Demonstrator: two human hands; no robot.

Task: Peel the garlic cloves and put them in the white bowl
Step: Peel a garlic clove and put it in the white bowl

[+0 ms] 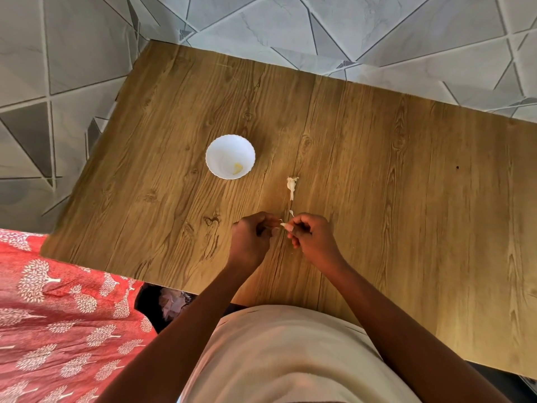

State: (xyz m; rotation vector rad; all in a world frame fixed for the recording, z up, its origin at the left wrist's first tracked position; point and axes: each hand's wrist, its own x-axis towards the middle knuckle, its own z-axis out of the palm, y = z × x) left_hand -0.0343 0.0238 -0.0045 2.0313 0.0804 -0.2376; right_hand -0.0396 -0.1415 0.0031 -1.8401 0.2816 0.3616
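Near the table's (377,170) front edge, left hand (251,238) and right hand (312,238) together pinch one garlic clove (283,225); white bowl (215,149) holds one peeled clove (237,169).

The wooden table (377,158) is lit softly and evenly, with a brighter warm patch seen at its near right edge. Only faint shadows are cast. Straight edges are bent by the wide lens. Small things are slightly blurred.

Head cam, steep down over table (377,170).
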